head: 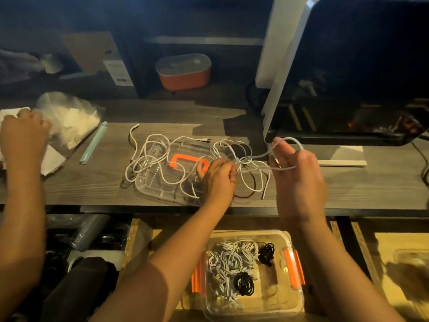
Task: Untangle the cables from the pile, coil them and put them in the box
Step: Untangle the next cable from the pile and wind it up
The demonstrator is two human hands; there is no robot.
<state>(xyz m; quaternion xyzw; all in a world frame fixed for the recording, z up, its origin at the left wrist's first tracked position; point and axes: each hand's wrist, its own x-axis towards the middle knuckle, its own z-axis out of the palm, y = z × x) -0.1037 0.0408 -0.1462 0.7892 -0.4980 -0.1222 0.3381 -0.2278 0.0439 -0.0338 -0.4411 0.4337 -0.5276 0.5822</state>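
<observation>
Untangling the white cable point(157, 156), spread in loose curls over and around the clear lid point(178, 158) with the orange handle, flat on the surface point(348, 189).

Just right of the lid: a knot point(240, 161) of white strands, pinched by the left hand point(218, 177), fingers point(228, 169) curled together on it. Further right of the lid: a loop point(291, 141) of the same cable, lifted off the surface by the right hand point(299, 173), fingers point(277, 147) bent round the strand and hooked through the loop. How many strands in that grip: cannot tell.

Between the two hands, a short, fairly taut run from knot to loop, long axis roughly left to right, in line with the lid's long side. On the lid's side of the knot, only slack, with one free plug end point(137, 125) pointing away past the lid's far left corner. Under the white strands right of the lid, a thin black cable point(251, 194), probably part of the same snarl.

By the look of it, still the untangling step for this cable, with no coiling begun. Likely next: draw the loop further right, away from the lid, with the right hand as the nearer one, and keep the knot pinned with the left.

Nearer than the lid, below the surface's front edge: the box point(293, 296), open, with coiled cables point(229, 261) inside, white and black.

Far left of the lid, a third hand point(23, 135) resting on a plastic bag point(69, 117); whose, cannot tell.
</observation>
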